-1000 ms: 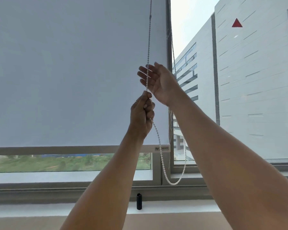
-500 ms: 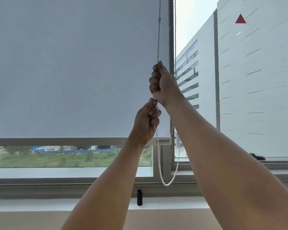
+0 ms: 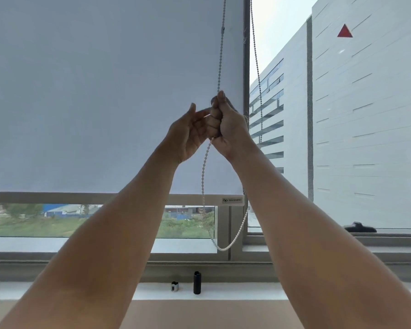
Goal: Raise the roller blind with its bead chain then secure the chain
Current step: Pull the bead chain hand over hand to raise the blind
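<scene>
The chain is seen before the right edge of the blind. Its front strand comes down from above into the right hand, is let out under the fist, and hangs in a slack loop that reaches down near the sill. The other strand rises behind the right forearm, along the frame. The fingers of the right hand are curled tightly and clamped on the chain, with the thumb on top. The left hand is held just beside it, fingers loosely bent and thumb raised. It seems to hold nothing, though whether it touches the chain cannot be told surely. The bottom bar of the blind lies low, and only a strip of glass is left uncovered below it. On the sill a black cylinder and a small object are placed upright.
</scene>
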